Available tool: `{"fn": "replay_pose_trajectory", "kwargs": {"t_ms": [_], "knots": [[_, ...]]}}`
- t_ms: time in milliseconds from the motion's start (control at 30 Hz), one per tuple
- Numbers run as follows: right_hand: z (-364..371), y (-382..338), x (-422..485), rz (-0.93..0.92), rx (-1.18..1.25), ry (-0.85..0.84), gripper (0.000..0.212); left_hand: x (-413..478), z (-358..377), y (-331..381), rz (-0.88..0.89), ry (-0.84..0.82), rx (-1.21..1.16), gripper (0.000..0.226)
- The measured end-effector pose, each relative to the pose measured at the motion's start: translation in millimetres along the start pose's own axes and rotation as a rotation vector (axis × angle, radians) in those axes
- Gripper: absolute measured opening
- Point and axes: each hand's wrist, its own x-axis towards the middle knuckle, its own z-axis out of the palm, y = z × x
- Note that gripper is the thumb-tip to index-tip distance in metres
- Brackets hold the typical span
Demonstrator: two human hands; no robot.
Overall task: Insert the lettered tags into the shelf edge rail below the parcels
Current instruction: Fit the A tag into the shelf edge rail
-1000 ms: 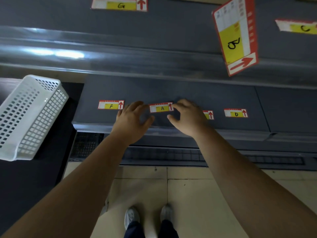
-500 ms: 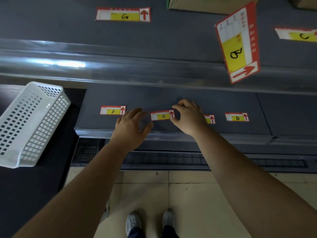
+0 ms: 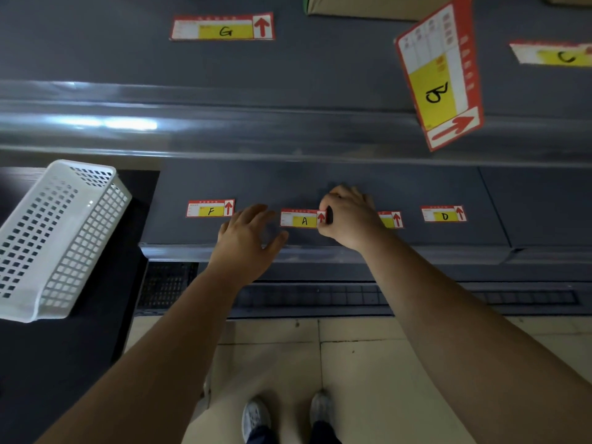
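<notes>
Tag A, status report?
Right hand pinches right end of tag A. Left hand open beside it. Tag on shelf, not yet in edge rail. Nothing blocking.

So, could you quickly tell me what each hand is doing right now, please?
Left hand: open, holding nothing.
Right hand: pinching the right end of the A tag.

Yellow tags marked G (image 3: 225, 31), C (image 3: 565, 56), F (image 3: 210, 211), A (image 3: 304, 221), D (image 3: 445, 216), ea. w/ arrow.
</notes>
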Motion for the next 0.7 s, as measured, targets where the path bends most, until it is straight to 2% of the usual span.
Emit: {"fn": "replay_pose_trajectory", "kwargs": {"t_ms": [167,300,700], "knots": [[0.9,-1.4,-5.3,-0.015,0.061,0.119,0.014,4.3,2.1,1.6,0.012,-0.006,0.006,0.053],[0.9,0.9,-8.1,0.032,0.204,0.088,0.005,5.1,-2.0,6.1,0.027,0.018,0.001,0.052],[-68.4,0.5,-62.9,0.1,0.754,0.02,0.014,-27.6,-49.2,56.1,0.092,0.132,0.04,0.062]]}}
